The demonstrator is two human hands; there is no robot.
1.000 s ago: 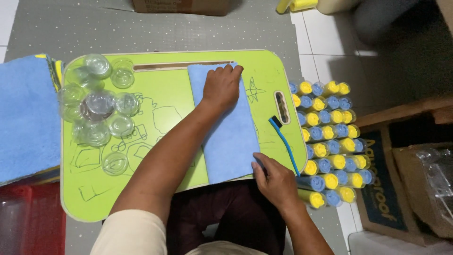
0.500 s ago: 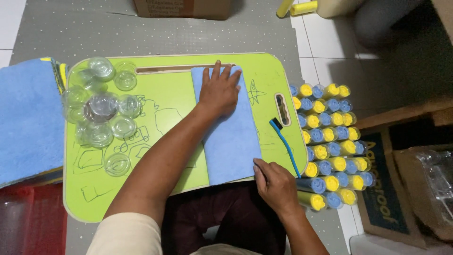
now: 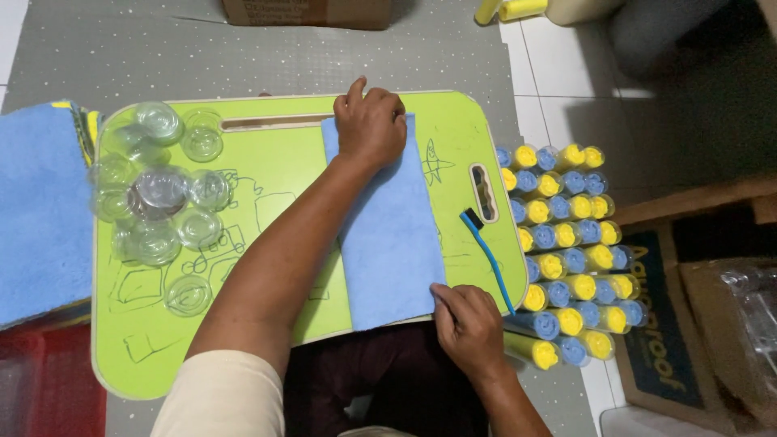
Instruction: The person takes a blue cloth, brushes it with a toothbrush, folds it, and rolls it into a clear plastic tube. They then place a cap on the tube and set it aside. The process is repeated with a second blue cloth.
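A blue cloth (image 3: 391,235) lies lengthwise on the green lap table (image 3: 267,186). My left hand (image 3: 370,121) presses on the cloth's far end, fingers curled over its top edge. At the cloth's near right corner my right hand (image 3: 467,324) pinches the edge at the table's front rim. A blue toothbrush (image 3: 488,256) lies on the table just right of the cloth, apart from both hands.
Several clear plastic lids (image 3: 158,202) are heaped on the table's left part. A stack of blue cloths (image 3: 40,210) lies at the left. Rows of yellow and blue capped tubes (image 3: 566,243) fill the floor at the right, beside cardboard boxes (image 3: 696,324).
My left hand has slid up the cloth to its far edge and curled its fingers there. My right hand has kept its hold on the near corner.
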